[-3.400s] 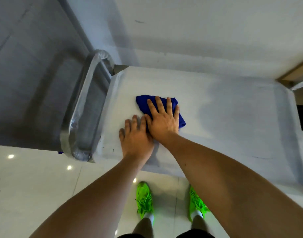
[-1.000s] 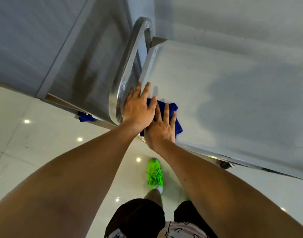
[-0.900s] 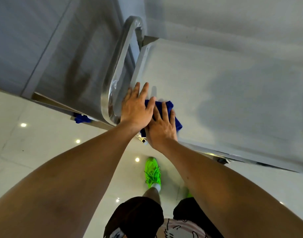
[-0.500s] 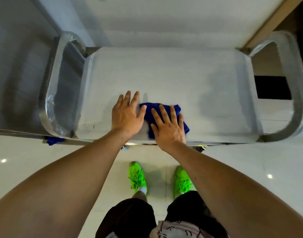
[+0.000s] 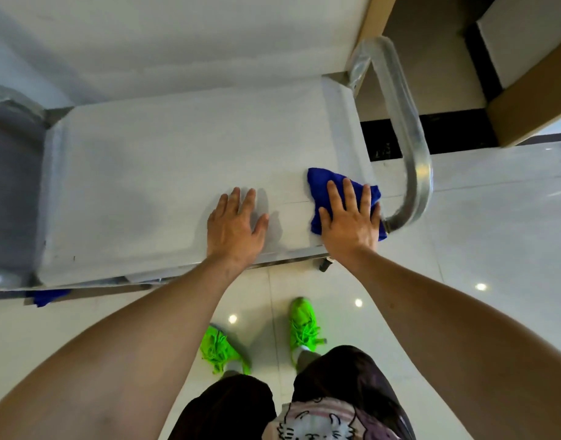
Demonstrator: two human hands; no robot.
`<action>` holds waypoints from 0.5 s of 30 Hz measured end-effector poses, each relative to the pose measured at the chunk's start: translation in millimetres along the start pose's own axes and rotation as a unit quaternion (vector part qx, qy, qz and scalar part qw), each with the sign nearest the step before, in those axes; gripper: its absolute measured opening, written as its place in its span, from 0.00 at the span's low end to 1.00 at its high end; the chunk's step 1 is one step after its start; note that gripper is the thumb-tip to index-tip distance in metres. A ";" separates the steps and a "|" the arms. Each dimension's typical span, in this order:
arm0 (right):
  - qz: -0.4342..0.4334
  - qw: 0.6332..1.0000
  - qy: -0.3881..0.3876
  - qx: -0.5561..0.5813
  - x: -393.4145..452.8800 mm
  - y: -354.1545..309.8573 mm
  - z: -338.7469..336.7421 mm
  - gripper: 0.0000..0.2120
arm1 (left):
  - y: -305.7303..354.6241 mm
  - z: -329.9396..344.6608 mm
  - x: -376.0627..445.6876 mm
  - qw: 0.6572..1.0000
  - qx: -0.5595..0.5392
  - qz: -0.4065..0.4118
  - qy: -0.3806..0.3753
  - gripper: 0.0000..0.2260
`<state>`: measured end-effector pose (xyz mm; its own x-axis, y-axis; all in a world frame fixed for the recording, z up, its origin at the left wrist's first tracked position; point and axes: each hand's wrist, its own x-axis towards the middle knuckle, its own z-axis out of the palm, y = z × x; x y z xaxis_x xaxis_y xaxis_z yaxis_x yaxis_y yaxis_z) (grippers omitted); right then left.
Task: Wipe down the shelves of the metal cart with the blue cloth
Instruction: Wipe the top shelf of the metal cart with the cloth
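Both my arms reach forward; my left hand (image 5: pixel 236 231) lies flat at frame centre, my right hand (image 5: pixel 349 223) flat, fingers spread, right of it.

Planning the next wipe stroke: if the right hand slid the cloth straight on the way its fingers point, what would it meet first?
Probably only bare top shelf ahead of the right hand and blue cloth, until the shelf's far edge; the cart handle sits off to the right.
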<state>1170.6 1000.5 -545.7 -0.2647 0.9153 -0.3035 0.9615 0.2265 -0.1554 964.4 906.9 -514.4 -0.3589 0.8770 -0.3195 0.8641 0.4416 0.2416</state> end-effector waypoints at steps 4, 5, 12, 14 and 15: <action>0.011 1.000 0.006 0.002 -15.4 1.3 -1.2 0.28 | 7.9 4.8 -14.4 1.000 0.004 0.006 -0.007 0.30; 0.019 1.000 0.006 0.002 -20.1 -1.2 -1.6 0.27 | 6.8 4.9 -18.7 1.000 0.004 0.007 -0.006 0.30; 0.079 0.995 0.043 0.037 -70.9 -26.0 0.7 0.26 | -30.2 0.8 -57.9 1.000 0.003 0.016 -0.001 0.29; 0.086 0.993 0.050 0.057 -91.2 -33.6 6.4 0.25 | -48.1 -0.2 -76.5 1.000 -0.005 0.017 0.001 0.29; 0.088 0.993 0.049 0.068 -102.8 -38.3 10.6 0.24 | -58.0 -0.2 -88.0 1.000 -0.010 0.017 0.003 0.29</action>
<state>1160.2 894.2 -518.5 -0.0786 0.9664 -0.2449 0.9717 0.0195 -0.2353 945.9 804.1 -500.1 -0.3315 0.8924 -0.3063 0.8686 0.4154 0.2701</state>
